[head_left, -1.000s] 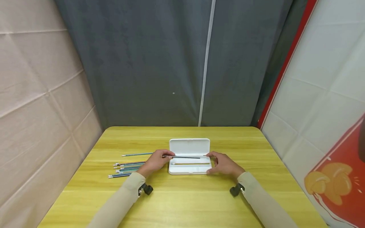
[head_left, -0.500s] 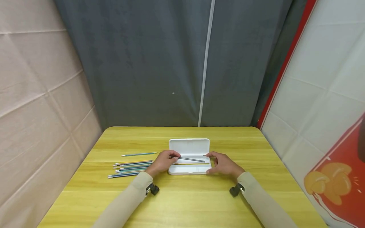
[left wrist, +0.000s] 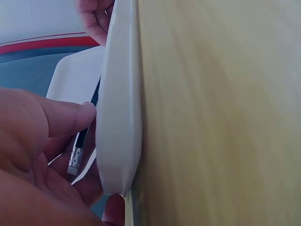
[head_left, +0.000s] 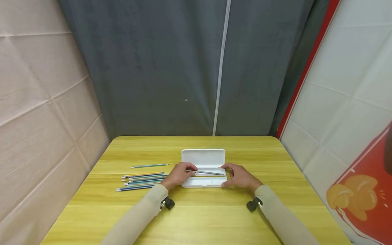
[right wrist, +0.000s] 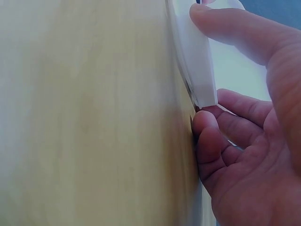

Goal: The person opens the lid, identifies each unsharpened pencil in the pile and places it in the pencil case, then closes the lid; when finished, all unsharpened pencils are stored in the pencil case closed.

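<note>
A white pencil case (head_left: 200,183) lies with its lid (head_left: 203,157) raised at the back, in the middle of the table. My left hand (head_left: 180,174) is at its left end, pinching a dark pencil (head_left: 211,173) near the eraser. In the left wrist view the metal band and pale eraser (left wrist: 74,162) show below the thumb. The pencil slants over the case, its far end toward the right side. A yellow pencil (head_left: 204,176) lies inside, partly hidden. At the right end, my right hand (head_left: 240,176) grips the case between thumb and fingers.
To the left lies a loose bunch of several pencils (head_left: 142,180), mostly with erasers pointing left. Behind them a single teal pencil (head_left: 149,166) lies apart. The wooden table (head_left: 202,217) ends at a grey curtain (head_left: 159,75), with pale sheets on both sides.
My left hand has moved right and slightly toward me with the dark pencil, whose far end has shifted toward the case's right side. My right hand stays on the case.
</note>
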`<state>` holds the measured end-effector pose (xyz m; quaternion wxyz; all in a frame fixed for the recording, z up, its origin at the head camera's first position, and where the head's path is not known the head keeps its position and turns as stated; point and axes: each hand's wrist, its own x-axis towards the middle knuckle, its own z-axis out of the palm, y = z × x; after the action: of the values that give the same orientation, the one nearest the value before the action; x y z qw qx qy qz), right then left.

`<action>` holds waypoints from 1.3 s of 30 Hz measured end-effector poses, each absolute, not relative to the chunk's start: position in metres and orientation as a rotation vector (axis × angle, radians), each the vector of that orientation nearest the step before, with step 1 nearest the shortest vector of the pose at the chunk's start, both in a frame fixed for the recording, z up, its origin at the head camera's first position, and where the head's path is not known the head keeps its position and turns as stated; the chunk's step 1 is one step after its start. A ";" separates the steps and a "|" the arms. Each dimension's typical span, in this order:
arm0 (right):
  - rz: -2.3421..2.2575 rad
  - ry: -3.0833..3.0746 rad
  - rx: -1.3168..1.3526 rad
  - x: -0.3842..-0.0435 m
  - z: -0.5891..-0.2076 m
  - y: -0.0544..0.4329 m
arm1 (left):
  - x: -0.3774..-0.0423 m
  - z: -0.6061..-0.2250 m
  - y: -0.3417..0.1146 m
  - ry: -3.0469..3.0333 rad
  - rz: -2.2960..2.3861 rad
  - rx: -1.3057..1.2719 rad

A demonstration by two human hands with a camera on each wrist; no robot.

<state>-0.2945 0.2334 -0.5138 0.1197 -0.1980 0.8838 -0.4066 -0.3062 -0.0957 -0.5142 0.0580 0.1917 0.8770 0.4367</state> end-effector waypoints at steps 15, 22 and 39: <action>-1.174 2.595 -0.588 -0.297 -0.518 0.234 | -0.305 -0.512 -0.092 2.773 1.144 0.640; -1.162 2.605 -0.579 -0.297 -0.519 0.233 | -0.306 -0.514 -0.091 2.798 1.146 0.647; -1.159 2.600 -0.583 -0.296 -0.518 0.233 | -0.306 -0.513 -0.093 2.727 1.228 0.624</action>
<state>-0.2961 0.2327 -0.5178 0.1175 -0.1991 0.8886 -0.3961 -0.3060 -0.0925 -0.5131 0.0434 0.2039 0.8917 0.4016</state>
